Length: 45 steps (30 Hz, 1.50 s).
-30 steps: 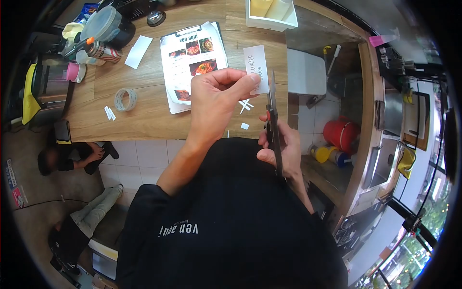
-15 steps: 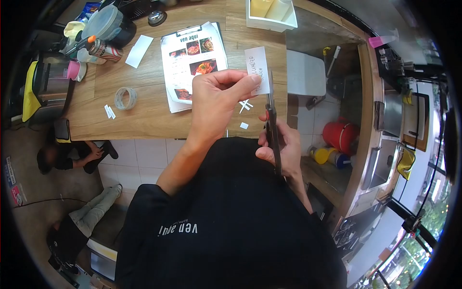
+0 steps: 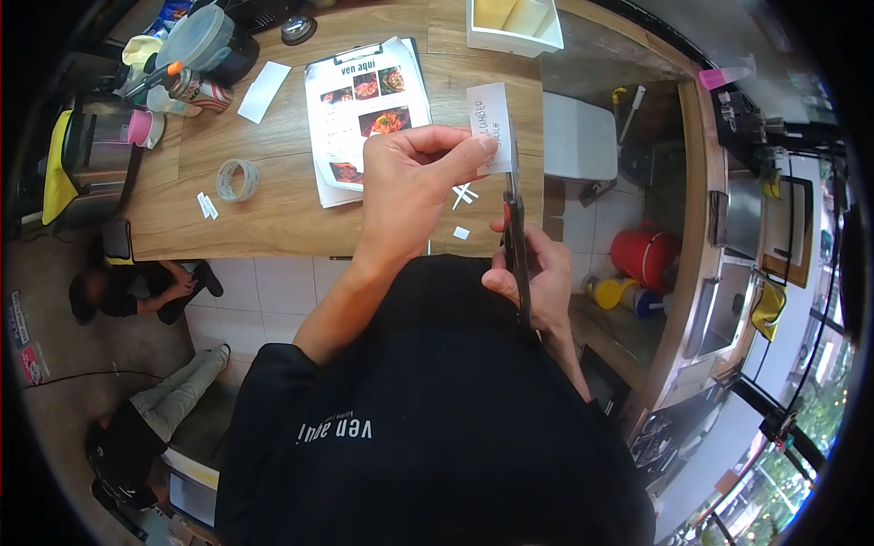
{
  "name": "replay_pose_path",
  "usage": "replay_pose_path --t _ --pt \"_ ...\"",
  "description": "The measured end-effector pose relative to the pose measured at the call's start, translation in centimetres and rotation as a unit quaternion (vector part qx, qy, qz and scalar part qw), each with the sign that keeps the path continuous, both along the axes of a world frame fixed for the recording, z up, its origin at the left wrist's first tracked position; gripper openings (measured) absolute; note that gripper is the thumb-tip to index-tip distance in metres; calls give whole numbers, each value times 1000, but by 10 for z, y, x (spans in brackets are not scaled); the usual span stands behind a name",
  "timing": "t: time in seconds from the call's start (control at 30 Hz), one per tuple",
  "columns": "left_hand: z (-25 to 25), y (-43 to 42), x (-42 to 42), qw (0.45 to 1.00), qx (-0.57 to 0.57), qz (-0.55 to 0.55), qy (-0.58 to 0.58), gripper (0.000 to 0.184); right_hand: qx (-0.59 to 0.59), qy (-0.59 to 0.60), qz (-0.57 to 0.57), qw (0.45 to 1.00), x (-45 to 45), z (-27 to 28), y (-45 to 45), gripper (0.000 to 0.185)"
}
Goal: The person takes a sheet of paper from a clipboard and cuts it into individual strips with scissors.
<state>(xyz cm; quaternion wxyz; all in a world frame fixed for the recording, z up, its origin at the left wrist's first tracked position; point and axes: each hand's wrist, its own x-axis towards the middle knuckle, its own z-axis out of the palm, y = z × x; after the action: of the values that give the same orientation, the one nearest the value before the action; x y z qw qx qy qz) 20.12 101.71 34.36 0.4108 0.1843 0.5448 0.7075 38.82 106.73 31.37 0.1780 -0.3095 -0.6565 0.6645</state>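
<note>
Between thumb and fingers, my left hand (image 3: 414, 173) pinches a white paper label (image 3: 490, 105) with handwriting that reads partly "cumber". My thumb covers some of the letters. My right hand (image 3: 537, 273) is wrapped round dark-handled scissors (image 3: 515, 223), their blades pointing away from me along the label's right edge. Whether the blades are parted is hard to tell. Below the label, thin paper strips (image 3: 464, 195) and a small white scrap (image 3: 462, 233) lie on the wooden table (image 3: 300, 232).
A clipboard menu (image 3: 364, 100) lies beyond my left hand. Leftward are a tape roll (image 3: 238, 180), small paper slips (image 3: 208, 207) and a blank white paper (image 3: 264, 92). A white box (image 3: 514, 36) stands at the back. Two people (image 3: 137, 291) (image 3: 137, 446) are at lower left.
The label and the scissors have shifted very slightly to the right, and the scissor blades sit a little differently against the label's edge. Both hands keep their hold.
</note>
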Motion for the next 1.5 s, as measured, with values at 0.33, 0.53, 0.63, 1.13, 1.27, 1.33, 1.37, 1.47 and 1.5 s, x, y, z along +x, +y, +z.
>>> replay_pose_path --t 0.33,0.53,0.63,1.13,1.27,1.33,1.37,1.47,1.5 --pt "2 2 3 1000 5 -1 6 12 18 3 -24 1000 3 -5 -4 56" --pt "5 3 4 1000 0 -6 7 12 33 -22 -40 998 6 -7 -4 56" --pt "6 3 6 1000 7 -6 3 12 10 -41 -51 998 8 -8 -5 55" --pt "6 10 -1 999 -12 -39 29 15 9 -1 -42 999 8 -11 -4 51" --pt "5 7 2 999 6 -34 39 14 25 7 -32 999 7 -10 -2 56" --pt "5 6 3 998 16 -35 49 13 24 9 -33 999 6 -10 -1 57" --pt "6 6 4 998 17 -35 49 13 24 11 -31 999 5 -9 -1 57" --pt "7 4 5 999 19 -18 48 13 25 23 -26 999 3 -7 0 58" --pt "7 4 5 998 18 -19 59 13 27 32 -24 999 2 -6 0 58"
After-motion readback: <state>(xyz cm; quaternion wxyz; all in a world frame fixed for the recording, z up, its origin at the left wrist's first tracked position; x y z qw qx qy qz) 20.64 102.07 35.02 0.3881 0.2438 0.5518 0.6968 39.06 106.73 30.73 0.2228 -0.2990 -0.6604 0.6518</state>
